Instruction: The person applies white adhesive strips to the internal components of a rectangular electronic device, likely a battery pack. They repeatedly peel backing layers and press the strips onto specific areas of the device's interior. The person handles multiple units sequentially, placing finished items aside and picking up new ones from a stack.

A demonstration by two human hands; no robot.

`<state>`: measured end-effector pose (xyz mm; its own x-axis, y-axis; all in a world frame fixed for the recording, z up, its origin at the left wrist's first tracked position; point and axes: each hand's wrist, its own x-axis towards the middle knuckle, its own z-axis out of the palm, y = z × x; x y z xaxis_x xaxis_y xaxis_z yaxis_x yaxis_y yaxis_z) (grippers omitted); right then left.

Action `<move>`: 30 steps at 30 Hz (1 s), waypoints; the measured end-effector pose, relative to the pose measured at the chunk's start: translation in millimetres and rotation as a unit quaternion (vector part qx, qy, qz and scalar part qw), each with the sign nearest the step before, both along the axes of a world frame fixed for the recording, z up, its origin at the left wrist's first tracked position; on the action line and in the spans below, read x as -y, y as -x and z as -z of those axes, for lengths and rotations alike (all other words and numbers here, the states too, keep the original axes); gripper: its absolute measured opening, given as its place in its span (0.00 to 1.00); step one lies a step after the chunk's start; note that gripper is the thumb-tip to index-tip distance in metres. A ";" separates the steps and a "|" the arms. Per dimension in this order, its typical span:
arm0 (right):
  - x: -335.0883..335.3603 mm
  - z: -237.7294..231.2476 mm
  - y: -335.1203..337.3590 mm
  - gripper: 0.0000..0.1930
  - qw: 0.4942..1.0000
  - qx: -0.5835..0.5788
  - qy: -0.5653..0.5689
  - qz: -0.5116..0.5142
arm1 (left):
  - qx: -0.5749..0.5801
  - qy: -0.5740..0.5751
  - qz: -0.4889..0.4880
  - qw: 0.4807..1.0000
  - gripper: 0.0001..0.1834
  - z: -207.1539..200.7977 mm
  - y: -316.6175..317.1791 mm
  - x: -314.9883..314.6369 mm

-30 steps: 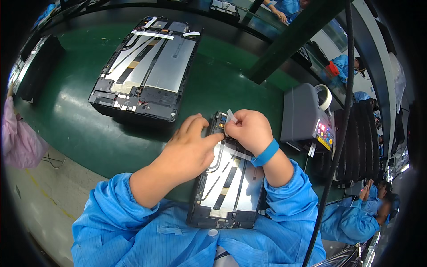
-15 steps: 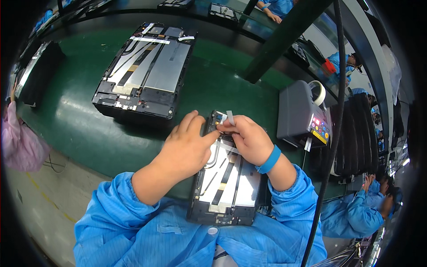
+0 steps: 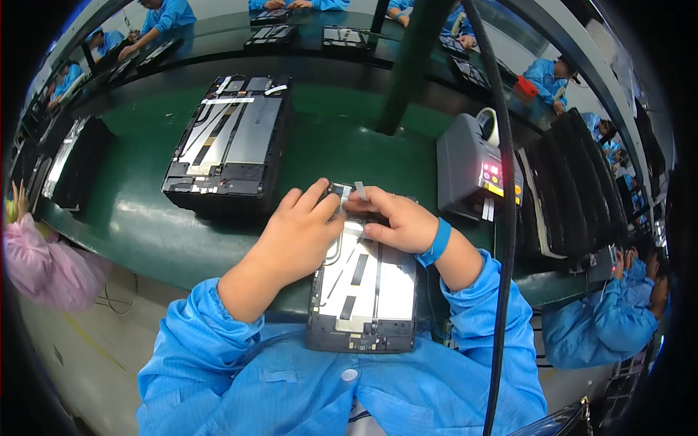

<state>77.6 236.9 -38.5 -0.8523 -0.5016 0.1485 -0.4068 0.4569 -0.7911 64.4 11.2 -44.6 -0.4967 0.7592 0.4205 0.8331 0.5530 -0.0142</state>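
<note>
An opened tablet (image 3: 361,279) with its silver inside facing up lies before me at the bench's near edge. My left hand (image 3: 297,231) rests over its upper left corner, fingers spread. A short white tape strip (image 3: 345,195) lies at the tablet's top edge beside those fingertips. My right hand (image 3: 401,221), with a blue wristband (image 3: 438,241), bends over the top right part. Another pale tape strip (image 3: 360,190) sticks up at its index finger, apparently pinched there. The fingertips partly hide the tablet's top end.
A stack of similar opened tablets (image 3: 227,138) stands on the green bench (image 3: 320,156) at far left. To the right are a grey tape dispenser (image 3: 465,171), a dark hanging cable (image 3: 502,218) and black trays (image 3: 574,192). A pink-sleeved person (image 3: 54,261) is at left.
My view has tilted up, showing more of the far benches. A white strip now shows at the tablet's top edge beside my left fingers. My right thumb and fingers have shifted slightly.
</note>
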 end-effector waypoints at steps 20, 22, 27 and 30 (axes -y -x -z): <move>-38.2 -5.4 -107.2 0.07 0.964 -0.104 0.089 0.228 | 0.089 -0.189 0.192 0.959 0.07 -35.1 -35.7 -75.6; -45.7 -6.2 -103.4 0.06 0.954 -0.088 0.084 0.274 | 0.156 -0.169 0.173 0.958 0.10 -36.0 -25.4 -84.5; -61.4 16.7 -80.3 0.05 0.896 0.097 0.252 0.352 | 0.195 -0.090 0.095 0.972 0.20 -18.6 -9.8 -115.5; -64.2 17.0 -74.2 0.05 0.867 0.130 0.298 0.378 | 0.181 -0.040 0.063 0.981 0.17 -7.7 -4.6 -124.3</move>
<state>151.9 301.1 -55.5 -0.9472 0.3154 -0.0578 0.0586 -0.0069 -0.9983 68.9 135.4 -36.9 -0.5298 0.7955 0.2941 0.8366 0.4333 0.3351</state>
